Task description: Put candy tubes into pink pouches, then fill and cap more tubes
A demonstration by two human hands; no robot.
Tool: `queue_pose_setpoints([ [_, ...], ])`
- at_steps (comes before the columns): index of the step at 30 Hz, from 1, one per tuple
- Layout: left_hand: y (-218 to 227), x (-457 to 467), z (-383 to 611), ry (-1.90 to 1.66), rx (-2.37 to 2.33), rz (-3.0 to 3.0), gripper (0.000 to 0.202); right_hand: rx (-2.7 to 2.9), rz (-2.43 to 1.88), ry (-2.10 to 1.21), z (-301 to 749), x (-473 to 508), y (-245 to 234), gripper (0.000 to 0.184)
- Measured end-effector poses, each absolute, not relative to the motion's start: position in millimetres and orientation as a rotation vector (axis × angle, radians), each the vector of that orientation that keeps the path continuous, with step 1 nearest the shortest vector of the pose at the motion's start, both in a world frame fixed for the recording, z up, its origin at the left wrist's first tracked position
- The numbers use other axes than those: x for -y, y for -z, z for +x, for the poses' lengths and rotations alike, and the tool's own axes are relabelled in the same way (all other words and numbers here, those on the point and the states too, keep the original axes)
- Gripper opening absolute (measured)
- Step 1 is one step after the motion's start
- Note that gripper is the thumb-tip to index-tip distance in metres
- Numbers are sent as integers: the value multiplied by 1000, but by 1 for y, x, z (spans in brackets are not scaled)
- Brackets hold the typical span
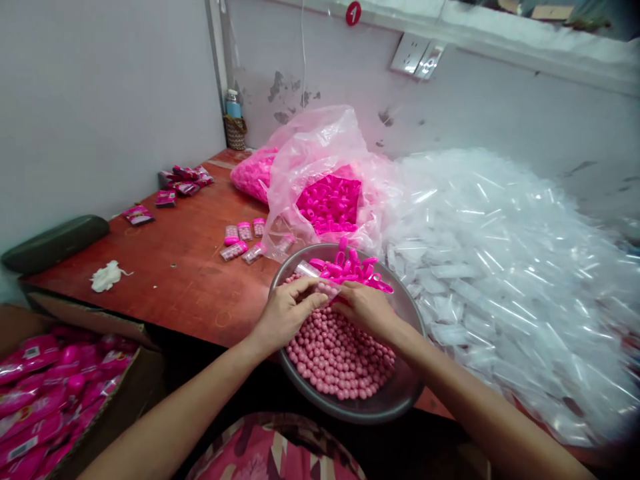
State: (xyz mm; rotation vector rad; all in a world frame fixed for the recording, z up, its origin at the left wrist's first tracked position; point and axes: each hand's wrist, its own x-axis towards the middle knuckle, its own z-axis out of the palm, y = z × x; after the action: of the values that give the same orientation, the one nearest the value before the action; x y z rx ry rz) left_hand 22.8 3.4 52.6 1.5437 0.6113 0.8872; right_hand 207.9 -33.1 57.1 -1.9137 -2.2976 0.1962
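A metal bowl (400, 393) at the table's near edge holds pale pink balls (340, 357) in front and bright pink caps (353, 267) at the back. My left hand (285, 313) is closed around a clear plastic tube (313, 272) held over the balls. My right hand (365, 308) meets it at the tube's lower end, fingers pinched together; what they pinch is hidden.
A large heap of clear plastic tubes (505, 267) covers the table's right side. An open plastic bag of pink caps (330, 200) stands behind the bowl. Filled tubes (243, 240) and pink packets (185, 179) lie at left. A cardboard box of pink packets (45, 393) sits lower left.
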Motion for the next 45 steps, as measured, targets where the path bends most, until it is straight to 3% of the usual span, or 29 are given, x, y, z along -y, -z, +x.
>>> queue_pose_setpoints([
  [6, -57, 1, 23, -856, -546, 1738, 22, 1766, -1544, -467, 215, 56, -91, 21],
  [14, -61, 9, 18, -868, -521, 1880, 24, 2037, -1472, -372, 191, 70, -102, 10],
  [24, -49, 13, 16, -1030, -463, 2130, 26, 2193, -1493, -228, 183, 78, -96, 9],
  [27, -55, 10, 17, -993, -511, 1862, 25, 1976, -1457, -448, 185, 75, -99, 11],
  [31, -62, 4, 18, -954, -605, 1450, 26, 1399, -1302, -1079, 197, 76, -90, 38],
  [35, -62, 3, 18, -918, -540, 1457, 25, 1008, -1191, -1278, 206, 76, -77, 30],
  [45, -54, 8, 16, -1045, -476, 1874, 24, 874, -1072, -1813, 179, 61, -85, 35],
])
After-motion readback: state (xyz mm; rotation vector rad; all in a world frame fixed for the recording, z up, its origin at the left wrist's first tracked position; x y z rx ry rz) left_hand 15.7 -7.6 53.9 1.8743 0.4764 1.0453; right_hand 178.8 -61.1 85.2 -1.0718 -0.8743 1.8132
